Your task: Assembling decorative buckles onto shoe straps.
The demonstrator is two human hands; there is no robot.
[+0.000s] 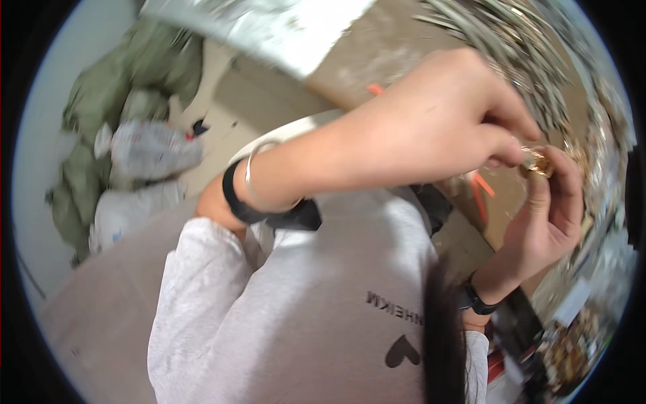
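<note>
My left hand reaches across from the left, its thumb and fingers pinched on a small shiny gold-coloured metal part. My right hand comes up from below and holds the same part between its fingertips. Both hands meet at the right of the view, above a brown worktop. A thin bangle and a black band sit on my left wrist; a black band is on my right wrist. The part is mostly hidden by my fingers.
A heap of several small silvery metal pieces covers the worktop's far right. Orange plastic bits lie under my hands. Green and white sacks stand on the floor at left. A box of brownish parts sits at lower right.
</note>
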